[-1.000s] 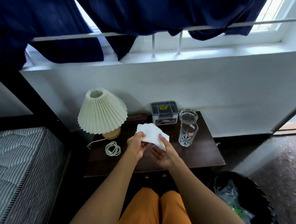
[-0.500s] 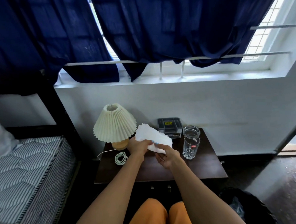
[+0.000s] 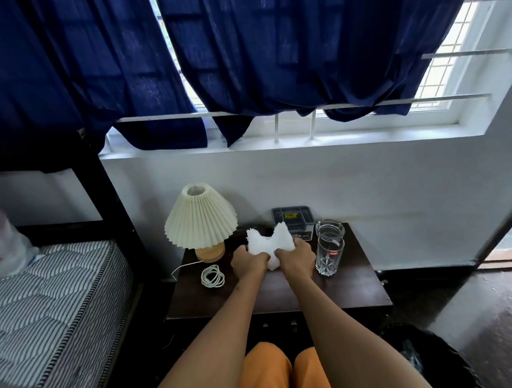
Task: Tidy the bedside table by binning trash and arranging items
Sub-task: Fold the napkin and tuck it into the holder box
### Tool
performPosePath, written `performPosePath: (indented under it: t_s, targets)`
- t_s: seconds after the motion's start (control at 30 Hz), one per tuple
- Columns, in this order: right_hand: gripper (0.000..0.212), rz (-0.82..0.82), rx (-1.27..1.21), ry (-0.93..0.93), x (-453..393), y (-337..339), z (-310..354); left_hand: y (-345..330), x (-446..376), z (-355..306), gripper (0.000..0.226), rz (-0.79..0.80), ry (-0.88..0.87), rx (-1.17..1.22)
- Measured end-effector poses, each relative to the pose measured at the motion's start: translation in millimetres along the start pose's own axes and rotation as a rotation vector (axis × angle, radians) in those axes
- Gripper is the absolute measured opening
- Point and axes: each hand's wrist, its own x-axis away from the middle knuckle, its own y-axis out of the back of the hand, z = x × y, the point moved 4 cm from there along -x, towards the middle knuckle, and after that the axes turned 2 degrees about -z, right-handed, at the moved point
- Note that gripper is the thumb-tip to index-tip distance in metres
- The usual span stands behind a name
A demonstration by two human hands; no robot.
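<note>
A white tissue [image 3: 267, 243] is bunched between both hands above the dark bedside table [image 3: 357, 289]. My left hand [image 3: 248, 261] grips its left half and my right hand [image 3: 296, 258] grips its right half, fingers curled in. Two corners of the tissue stick up above my knuckles. On the table stand a cream pleated lamp [image 3: 201, 223], a coiled white cord [image 3: 213, 276], a grey box [image 3: 293, 220] at the back and a clear tall glass [image 3: 329, 254] in front of a glass ashtray [image 3: 330, 228].
A black bin [image 3: 429, 359] with a plastic liner sits on the floor at the lower right. A striped mattress [image 3: 53, 308] on a black bed frame lies to the left. Blue curtains hang over the window behind the table.
Both hands have closed on the tissue, folding it from a flat sheet into a bunch. The camera has tilted up, so the bin has slid toward the lower edge.
</note>
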Motion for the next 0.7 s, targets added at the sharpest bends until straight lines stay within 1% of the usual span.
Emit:
performPosePath:
  t_s: [0.1, 0.17, 0.27, 0.4, 0.47, 0.53, 0.6, 0.7]
  targets:
    - [0.024, -0.004, 0.053, 0.038, 1, 0, 1, -4, 4, -3, 0.029, 0.017, -0.011, 0.011]
    - [0.025, 0.001, 0.050, 0.049, 1, 0, 0, -6, 7, -5, 0.025, 0.038, -0.037, 0.008]
    - [0.020, 0.035, 0.010, 0.034, 1, 0, -3, -8, 11, -7, 0.019, 0.067, -0.080, -0.001]
    - [0.008, 0.105, -0.056, 0.022, 4, 0, -3, -8, 16, -8, 0.011, 0.078, -0.135, 0.023]
    - [0.020, 0.116, -0.101, 0.015, 4, 0, -4, -10, 18, -9, 0.008, 0.080, -0.157, 0.035]
    - [0.029, 0.117, -0.148, 0.001, 6, 0, -5, -11, 18, -8, 0.022, 0.061, -0.159, 0.050]
    - [0.033, 0.131, -0.185, -0.011, 6, -1, -6, -12, 19, -5, 0.040, 0.051, -0.117, 0.073]
    - [0.030, 0.171, -0.190, -0.029, 7, -3, -7, -12, 20, -2, 0.062, 0.053, -0.086, 0.080]
